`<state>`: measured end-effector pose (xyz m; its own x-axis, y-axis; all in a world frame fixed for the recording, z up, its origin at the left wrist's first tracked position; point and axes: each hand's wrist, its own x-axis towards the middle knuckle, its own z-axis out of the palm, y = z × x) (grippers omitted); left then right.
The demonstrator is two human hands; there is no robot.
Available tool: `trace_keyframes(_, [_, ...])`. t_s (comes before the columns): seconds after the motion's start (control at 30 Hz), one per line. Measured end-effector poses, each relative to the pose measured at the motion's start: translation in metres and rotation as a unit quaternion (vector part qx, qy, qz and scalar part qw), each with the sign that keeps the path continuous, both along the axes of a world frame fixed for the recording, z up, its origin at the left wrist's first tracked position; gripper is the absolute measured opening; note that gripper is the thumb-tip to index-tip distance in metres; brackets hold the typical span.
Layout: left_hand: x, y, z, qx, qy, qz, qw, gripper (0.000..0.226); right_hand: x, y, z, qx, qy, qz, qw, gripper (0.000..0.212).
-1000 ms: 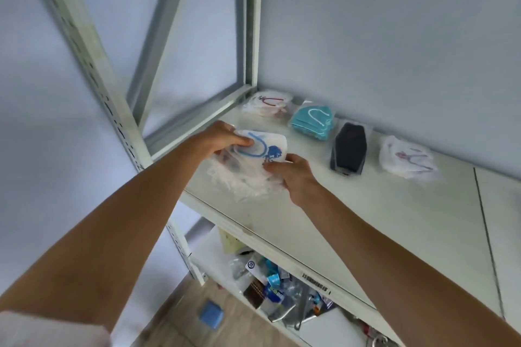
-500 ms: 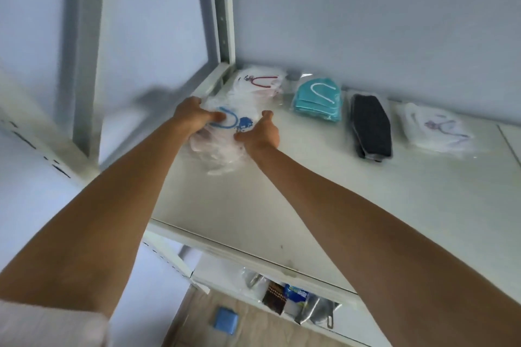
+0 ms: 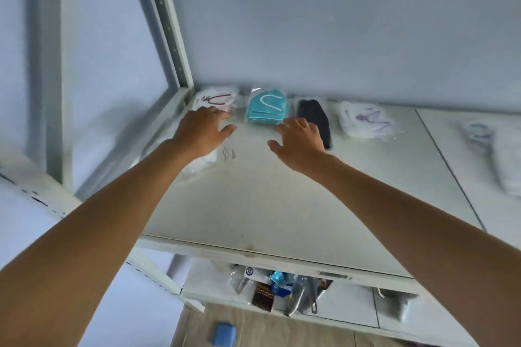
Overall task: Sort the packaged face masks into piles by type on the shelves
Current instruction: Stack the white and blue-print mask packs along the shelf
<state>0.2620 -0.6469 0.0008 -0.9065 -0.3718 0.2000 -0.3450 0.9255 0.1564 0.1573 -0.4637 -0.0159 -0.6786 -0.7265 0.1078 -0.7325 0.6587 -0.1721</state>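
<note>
Along the back of the white shelf [image 3: 282,205] lie packaged masks in a row: a white pile with red loops [image 3: 215,98], a teal pile [image 3: 267,107], a black pile [image 3: 311,111] and a white pile with purple loops [image 3: 363,121]. My left hand [image 3: 203,132] hovers with fingers spread just in front of the red-loop pile and holds nothing. A clear packet with a white mask [image 3: 207,159] lies under its wrist, mostly hidden. My right hand [image 3: 301,141] is spread and empty in front of the teal pile, covering part of the black one.
A blurred white pile of masks [image 3: 504,158] lies on the shelf's right section. The metal upright [image 3: 169,22] rises at the back-left corner. The lower shelf [image 3: 346,307] holds mixed packets [image 3: 277,287]. A blue object [image 3: 224,334] is on the floor.
Both hands have let go of the packet with the blue-loop mask; it now lies on the shelf under my left wrist. The hands have opened and spread apart.
</note>
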Motion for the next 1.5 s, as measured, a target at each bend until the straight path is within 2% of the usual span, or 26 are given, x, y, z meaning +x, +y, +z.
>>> trace_keyframes(0.1, [-0.012,0.060,0.012,-0.035,-0.018,-0.061,0.997,0.044,-0.018,0.067,0.017,0.020,-0.005,-0.032,0.999,0.042])
trace_keyframes(0.23, [-0.030,0.148,0.022,-0.042,-0.009,-0.094,0.995,0.044,-0.040,0.160,0.030,0.044,-0.003,-0.062,0.997,0.045])
trace_keyframes(0.33, [-0.043,0.215,0.026,-0.023,-0.018,-0.097,0.995,0.053,-0.054,0.233,0.035,0.061,-0.008,-0.076,0.995,0.048])
trace_keyframes(0.5, [-0.070,0.312,0.027,-0.015,-0.060,-0.087,0.994,0.050,-0.073,0.345,0.042,0.069,-0.027,-0.101,0.992,0.050])
trace_keyframes(0.73, [-0.108,0.410,0.013,-0.019,-0.130,-0.101,0.986,0.053,-0.104,0.449,0.041,0.076,-0.075,-0.132,0.985,0.051])
trace_keyframes(0.9, [-0.154,0.460,-0.001,-0.037,-0.176,-0.129,0.975,0.052,-0.134,0.502,0.031,0.074,-0.097,-0.175,0.977,0.051])
trace_keyframes(1.07, [-0.208,0.498,-0.001,-0.043,-0.172,-0.141,0.974,0.053,-0.167,0.558,0.022,0.065,-0.090,-0.216,0.970,0.053])
trace_keyframes(1.23, [-0.248,0.545,0.002,-0.032,-0.178,-0.150,0.972,0.050,-0.215,0.634,0.015,0.008,-0.084,-0.271,0.959,0.049])
trace_keyframes(1.37, [-0.275,0.584,0.003,-0.009,-0.145,-0.133,0.980,0.047,-0.259,0.705,0.003,0.014,-0.061,-0.334,0.941,0.060])
trace_keyframes(1.5, [-0.300,0.621,0.006,-0.003,-0.109,-0.108,0.988,0.043,-0.305,0.760,-0.007,0.019,-0.104,-0.355,0.929,0.082])
